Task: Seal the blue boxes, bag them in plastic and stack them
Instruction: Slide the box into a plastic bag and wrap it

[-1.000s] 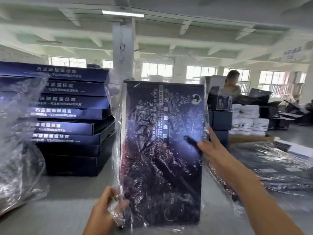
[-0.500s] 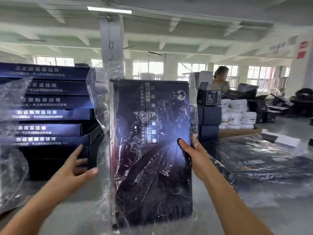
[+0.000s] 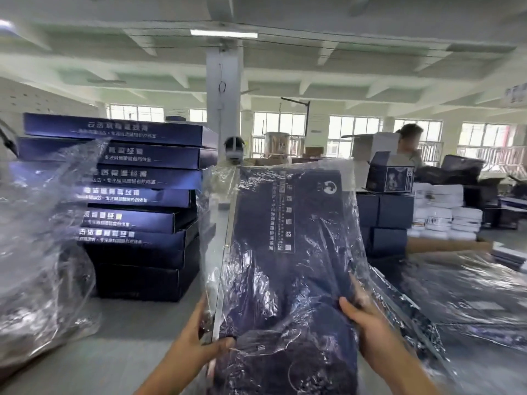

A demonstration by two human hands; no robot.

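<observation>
The left hand (image 3: 199,337), free a moment ago, is now gripping the lower left edge of the flat dark-blue box (image 3: 299,223) in its crinkled clear plastic bag (image 3: 222,181), held upright above the grey table (image 3: 128,337); the right hand (image 3: 368,329) is clasping the right edge. Behind-left, stacked blue boxes (image 3: 137,201) are standing.

Visible only as a bare left forearm (image 3: 171,372) and a bare right forearm (image 3: 405,369), uncovered right to the picture's lower edge. Ends in a bare left hand (image 3: 205,334) and a bare right hand (image 3: 368,329). Slim at both wrists. Thumbs in plain sight, other fingers mostly hidden, nails too blurred to judge.
</observation>
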